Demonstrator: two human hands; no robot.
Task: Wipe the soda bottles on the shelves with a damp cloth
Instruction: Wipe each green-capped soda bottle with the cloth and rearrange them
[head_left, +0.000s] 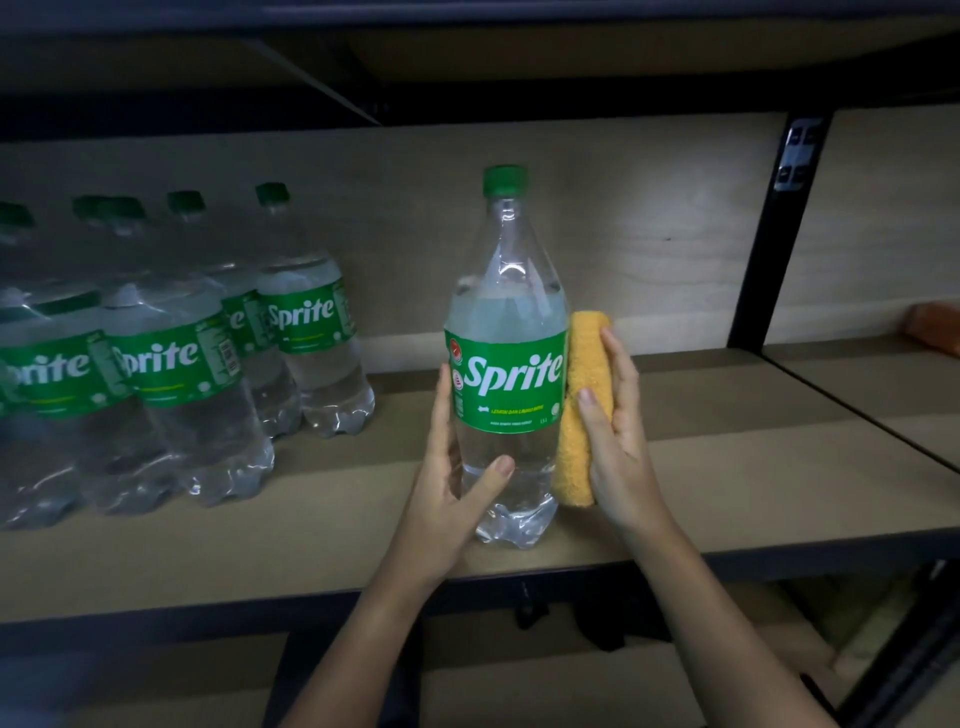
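Shrink-wrapped Sprite pack (156, 364) sits far left on shelf (727, 467). Left hand (457, 467) wraps lower body of upright single bottle (506, 364), mid-shelf near front edge. Right hand (613, 431), fingers flat, presses yellow cloth (582, 405) vs its right side. Bottle looks full, so heavy, slick when damp; best held low on body w/ firm wrap.

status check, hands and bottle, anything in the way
Left hand grips the upright Sprite bottle. Right hand presses the yellow cloth to its side. Other bottles stand clear to the left.
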